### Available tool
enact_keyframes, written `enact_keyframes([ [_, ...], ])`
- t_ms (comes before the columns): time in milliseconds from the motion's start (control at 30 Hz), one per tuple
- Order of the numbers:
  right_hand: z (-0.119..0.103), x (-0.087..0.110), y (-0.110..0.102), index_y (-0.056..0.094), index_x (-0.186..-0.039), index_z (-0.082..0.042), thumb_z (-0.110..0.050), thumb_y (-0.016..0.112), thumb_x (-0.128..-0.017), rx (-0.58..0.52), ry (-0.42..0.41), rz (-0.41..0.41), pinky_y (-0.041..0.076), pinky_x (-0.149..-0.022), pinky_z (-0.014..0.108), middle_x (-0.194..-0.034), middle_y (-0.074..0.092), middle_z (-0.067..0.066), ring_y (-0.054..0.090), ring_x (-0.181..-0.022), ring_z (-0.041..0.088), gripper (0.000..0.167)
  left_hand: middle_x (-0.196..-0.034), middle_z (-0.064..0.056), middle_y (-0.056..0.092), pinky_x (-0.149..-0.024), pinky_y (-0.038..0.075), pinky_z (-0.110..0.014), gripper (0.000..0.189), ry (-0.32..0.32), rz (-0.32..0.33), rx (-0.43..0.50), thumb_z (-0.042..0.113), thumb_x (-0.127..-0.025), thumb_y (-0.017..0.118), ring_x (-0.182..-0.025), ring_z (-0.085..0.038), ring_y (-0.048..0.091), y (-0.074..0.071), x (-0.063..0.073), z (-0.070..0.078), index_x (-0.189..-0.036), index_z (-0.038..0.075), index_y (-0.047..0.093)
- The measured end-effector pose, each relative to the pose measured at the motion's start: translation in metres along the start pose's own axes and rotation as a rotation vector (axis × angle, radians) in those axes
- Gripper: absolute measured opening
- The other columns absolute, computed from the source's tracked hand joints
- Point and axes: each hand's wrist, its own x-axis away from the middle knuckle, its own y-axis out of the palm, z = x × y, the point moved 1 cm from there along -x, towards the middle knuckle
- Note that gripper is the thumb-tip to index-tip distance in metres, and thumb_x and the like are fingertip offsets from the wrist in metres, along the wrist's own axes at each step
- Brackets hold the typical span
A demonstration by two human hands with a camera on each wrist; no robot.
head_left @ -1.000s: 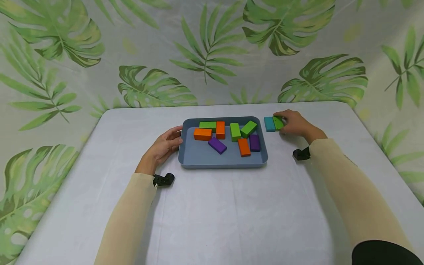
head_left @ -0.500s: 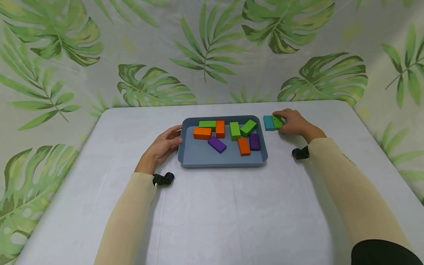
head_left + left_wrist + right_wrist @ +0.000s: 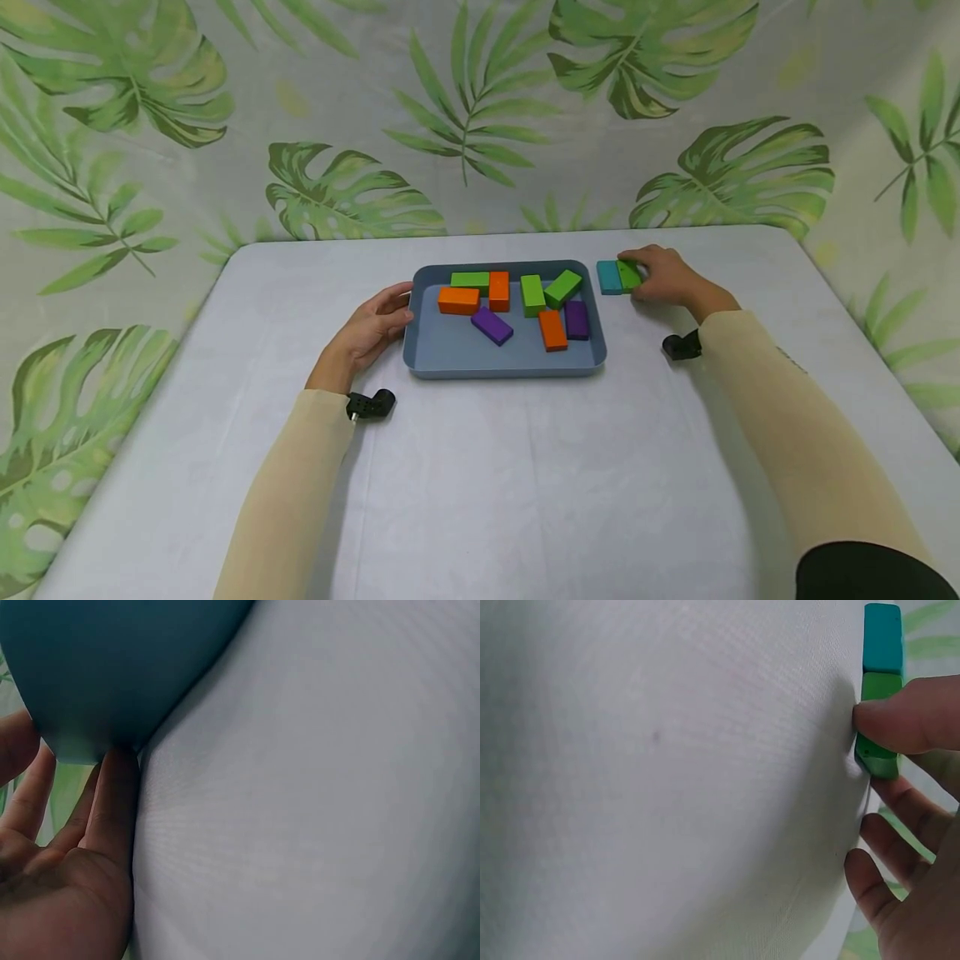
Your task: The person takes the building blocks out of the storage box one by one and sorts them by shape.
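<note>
My right hand [image 3: 667, 277] pinches a green block [image 3: 627, 276] between thumb and fingers on the white table, right of the tray. Its thumb covers part of the block in the right wrist view. A teal block [image 3: 883, 637] lies end to end with the green one, touching it. On the other side, my left hand [image 3: 371, 327] rests against the left edge of the blue-grey tray [image 3: 495, 367], its fingers fairly straight. In the left wrist view its fingertips [image 3: 116, 769] meet the tray's outer wall.
Inside the tray lie several blocks: green ones [image 3: 532, 296], orange ones [image 3: 553, 331] and purple ones [image 3: 492, 326]. A leaf-patterned cloth [image 3: 480, 125] hangs behind the white table [image 3: 480, 483]. A dark rounded shape [image 3: 870, 575] shows at the lower right corner.
The hands, tray and blocks keep their places relative to each other. Only a slight shift of the whole head view shows.
</note>
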Motion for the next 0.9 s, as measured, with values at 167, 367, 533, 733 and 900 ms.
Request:
enact_keyframes([
  [167, -0.001, 0.001, -0.001, 0.037, -0.150, -0.003, -0.010, 0.064, -0.080, 0.001, -0.002, -0.011, 0.024, -0.115, 0.067, -0.152, 0.031, 0.033, 0.027, -0.138, 0.053, 0.076, -0.167, -0.008, 0.021, -0.125, 0.024, -0.044, 0.065, 0.000, -0.002, 0.008, 0.003, -0.099, 0.055, -0.150, -0.026, 0.030, 0.001, 0.000, 0.000, -0.156, 0.019, 0.031],
  [367, -0.004, 0.006, -0.007, 0.034, -0.151, -0.002, -0.013, 0.066, -0.082, -0.037, -0.010, -0.022, 0.024, -0.115, 0.068, -0.150, 0.035, 0.033, 0.029, -0.139, 0.051, 0.077, -0.167, -0.008, 0.021, -0.125, 0.024, -0.044, 0.065, 0.002, -0.006, 0.012, 0.002, -0.098, 0.055, -0.150, -0.026, 0.030, 0.001, -0.001, -0.001, -0.156, 0.019, 0.031],
  [533, -0.011, 0.011, -0.017, 0.037, -0.149, 0.002, -0.010, 0.060, -0.086, -0.092, -0.063, 0.033, 0.030, -0.112, 0.067, -0.148, 0.039, 0.032, 0.036, -0.136, 0.050, 0.068, -0.167, -0.009, 0.019, -0.125, 0.023, -0.045, 0.065, 0.006, -0.006, 0.009, 0.003, -0.099, 0.054, -0.150, -0.027, 0.028, 0.001, 0.000, 0.000, -0.157, 0.019, 0.030],
  [733, -0.034, 0.017, -0.030, 0.045, -0.144, 0.003, -0.009, 0.056, -0.092, -0.093, -0.132, 0.127, 0.035, -0.109, 0.065, -0.146, 0.045, 0.030, 0.041, -0.132, 0.049, 0.055, -0.167, -0.008, 0.020, -0.125, 0.024, -0.044, 0.064, -0.004, 0.006, 0.006, 0.003, -0.099, 0.054, -0.150, -0.026, 0.029, 0.001, 0.000, 0.000, -0.156, 0.019, 0.031],
  [900, -0.062, 0.020, -0.036, 0.050, -0.141, 0.002, -0.010, 0.058, -0.094, -0.049, -0.224, 0.155, 0.036, -0.110, 0.062, -0.143, 0.051, 0.026, 0.045, -0.129, 0.045, 0.049, -0.167, -0.008, 0.021, -0.125, 0.025, -0.044, 0.064, -0.007, 0.011, -0.002, 0.003, -0.099, 0.055, -0.149, -0.026, 0.031, 0.002, 0.001, 0.001, -0.156, 0.019, 0.031],
])
